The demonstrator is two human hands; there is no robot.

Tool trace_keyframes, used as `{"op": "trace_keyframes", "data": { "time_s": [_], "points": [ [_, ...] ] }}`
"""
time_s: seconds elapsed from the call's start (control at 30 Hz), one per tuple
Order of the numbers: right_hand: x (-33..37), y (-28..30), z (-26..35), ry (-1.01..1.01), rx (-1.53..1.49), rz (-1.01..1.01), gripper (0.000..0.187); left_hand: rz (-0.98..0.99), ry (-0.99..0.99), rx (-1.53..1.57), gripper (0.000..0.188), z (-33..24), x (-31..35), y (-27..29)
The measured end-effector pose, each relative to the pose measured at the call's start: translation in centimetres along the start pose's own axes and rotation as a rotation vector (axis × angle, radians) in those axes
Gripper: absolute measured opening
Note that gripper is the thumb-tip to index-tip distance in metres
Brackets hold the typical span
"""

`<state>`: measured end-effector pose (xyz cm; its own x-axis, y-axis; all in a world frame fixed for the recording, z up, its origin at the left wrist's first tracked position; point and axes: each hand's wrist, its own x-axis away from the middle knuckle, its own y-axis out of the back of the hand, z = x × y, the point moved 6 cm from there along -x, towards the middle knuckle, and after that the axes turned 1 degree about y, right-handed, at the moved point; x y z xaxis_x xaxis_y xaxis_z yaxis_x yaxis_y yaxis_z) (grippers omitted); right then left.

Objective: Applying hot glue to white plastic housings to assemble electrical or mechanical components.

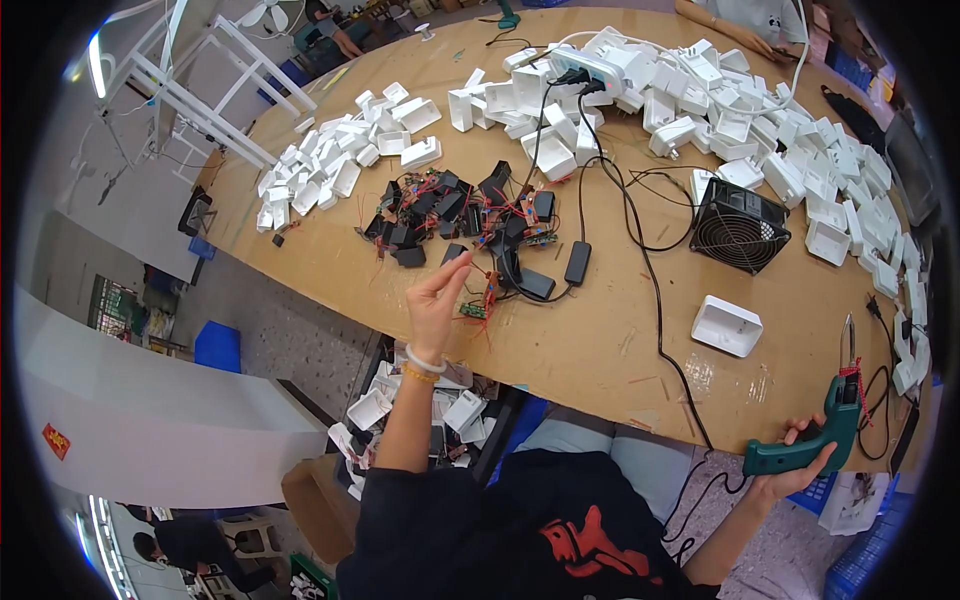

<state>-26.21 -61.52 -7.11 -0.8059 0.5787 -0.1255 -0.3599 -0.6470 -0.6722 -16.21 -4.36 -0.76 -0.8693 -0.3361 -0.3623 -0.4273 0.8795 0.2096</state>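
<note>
My left hand (434, 308) is raised over the table's near edge, its fingertips pressed together in a pinch. Whatever lies between them is too small to make out. Right beside those fingers is a small circuit board (474, 311) with red wires and a brown component. My right hand (800, 462) grips a green soldering gun (808, 446) at the right near edge, its metal tip pointing up and away from me. Between the two hands, a white plastic housing (727, 326) sits alone with its hollow side up.
Black modules with wires (440, 210) are heaped beyond my left hand. White housings (700, 85) and a power strip (590, 68) fill the far side. A black fan (740, 225) stands at right; a black cable (655, 310) crosses the cardboard-covered table (590, 340). Another person's arm (725, 22) rests opposite.
</note>
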Motion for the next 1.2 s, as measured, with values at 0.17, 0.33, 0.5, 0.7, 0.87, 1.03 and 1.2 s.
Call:
{"op": "trace_keyframes", "data": {
  "time_s": [0.17, 0.33, 0.5, 0.7, 0.87, 1.03, 1.2],
  "points": [
    [0.0, -0.2, -0.1, -0.010, 0.001, -0.013, 0.051, -0.027, 0.004, 0.195, 0.024, 1.0, -0.3, -1.1],
    [0.1, 1.3, 0.6, -0.006, -0.028, 0.016, 0.051, 0.090, 0.077, 0.365, 0.018, -5.1, -2.6, -7.0],
    [0.6, 0.8, 0.1, -0.085, -0.028, -0.076, 0.055, 0.608, 0.112, 0.078, 0.012, -8.5, 1.7, -16.9],
    [5.4, -2.1, 0.8, -0.116, 0.186, 0.127, 0.066, 0.783, -0.319, -0.148, 0.008, -10.6, 6.4, -24.1],
    [9.8, -1.1, 1.2, -0.239, 0.478, 0.162, 0.080, 0.586, -0.606, -0.379, 0.007, -13.4, 7.8, -27.3],
    [10.3, -2.1, 0.8, -0.057, 0.668, 0.158, 0.051, 0.328, -0.803, -0.530, 0.013, -13.2, 8.7, -29.7],
    [9.6, -4.4, 0.5, 0.074, 1.000, 0.259, 0.034, 0.389, -0.737, -0.512, 0.012, -12.0, 8.7, -30.8]
  ]
}}
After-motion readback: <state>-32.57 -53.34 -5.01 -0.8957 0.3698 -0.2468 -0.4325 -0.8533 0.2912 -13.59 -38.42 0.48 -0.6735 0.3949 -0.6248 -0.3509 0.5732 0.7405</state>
